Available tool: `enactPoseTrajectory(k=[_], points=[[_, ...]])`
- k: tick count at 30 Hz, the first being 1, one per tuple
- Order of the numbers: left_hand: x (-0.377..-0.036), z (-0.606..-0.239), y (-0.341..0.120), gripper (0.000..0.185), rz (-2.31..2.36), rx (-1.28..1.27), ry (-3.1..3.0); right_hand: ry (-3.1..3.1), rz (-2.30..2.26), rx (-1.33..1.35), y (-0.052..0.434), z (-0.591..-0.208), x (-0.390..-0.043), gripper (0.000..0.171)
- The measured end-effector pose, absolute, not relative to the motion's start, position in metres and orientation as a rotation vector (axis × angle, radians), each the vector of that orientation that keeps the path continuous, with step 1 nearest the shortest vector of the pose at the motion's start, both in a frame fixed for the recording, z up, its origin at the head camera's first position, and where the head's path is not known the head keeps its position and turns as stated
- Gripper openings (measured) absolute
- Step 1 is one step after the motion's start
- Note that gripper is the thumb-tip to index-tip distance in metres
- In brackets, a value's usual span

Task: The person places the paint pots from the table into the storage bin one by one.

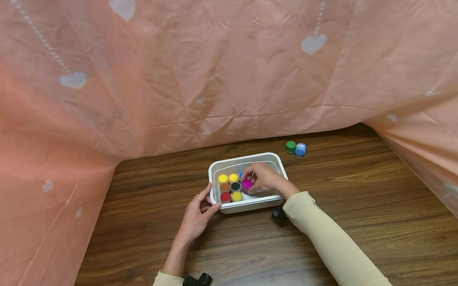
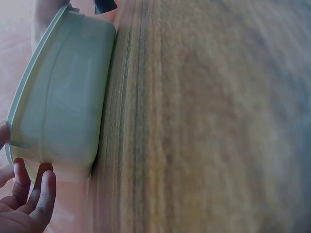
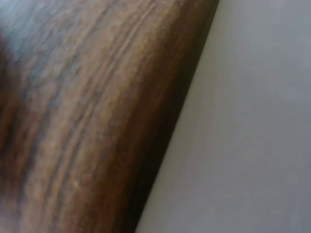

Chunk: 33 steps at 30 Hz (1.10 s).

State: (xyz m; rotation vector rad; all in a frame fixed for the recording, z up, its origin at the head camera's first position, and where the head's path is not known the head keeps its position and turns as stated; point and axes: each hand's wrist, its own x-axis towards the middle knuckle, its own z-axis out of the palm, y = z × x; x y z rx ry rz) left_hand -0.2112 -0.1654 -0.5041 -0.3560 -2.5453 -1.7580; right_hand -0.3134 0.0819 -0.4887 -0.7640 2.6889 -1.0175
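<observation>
A white rectangular plastic tub (image 1: 251, 202) stands on the table with small round paint pots in rows inside it. My left hand (image 1: 196, 212) holds its near left corner, thumb at the rim; in the left wrist view the fingertips (image 2: 46, 167) touch the tub's outer wall (image 2: 73, 97). Reaching in over the right side, my right hand (image 1: 263, 178) pinches a magenta pot (image 1: 247, 185) between thumb and fingers. Beside it sit a black pot (image 1: 236, 187) and a yellow pot (image 1: 236, 196). A blue pot (image 1: 241, 175) is mostly hidden behind my right fingers.
Behind the tub to the right, a green pot (image 1: 291, 146) and a blue pot (image 1: 301, 149) lie on the wooden table (image 1: 243, 252). Pink cloth (image 1: 222, 90) with hearts hangs around the back and sides. The tub's wall (image 3: 243, 121) fills much of the right wrist view.
</observation>
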Motion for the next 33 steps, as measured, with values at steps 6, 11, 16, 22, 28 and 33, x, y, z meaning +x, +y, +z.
enactPoseTrajectory(k=[6,11,16,22,28,33], points=[[-0.211,-0.504,-0.165,0.065,-1.763,-0.357,-2.549,2.672,-1.017,-0.776,0.084,-0.486,-0.313,0.037],[-0.201,-0.483,-0.161,0.063,-1.765,-0.372,-2.588,2.633,-1.077,-0.765,0.089,-0.475,-0.315,0.035],[-0.194,-0.469,-0.158,0.062,-1.767,-0.384,-2.598,2.683,-1.109,-0.771,0.104,-0.457,-0.318,0.031],[-0.194,-0.468,-0.158,0.062,-1.765,-0.385,-2.603,2.793,-1.207,-0.699,0.135,-0.440,-0.325,0.027],[-0.193,-0.468,-0.158,0.062,-1.748,-0.382,-2.600,2.847,-1.343,-0.614,0.171,-0.435,-0.336,0.025],[-0.201,-0.484,-0.160,0.062,-1.748,-0.388,-2.561,2.859,-1.385,-0.531,0.197,-0.439,-0.346,0.028]])
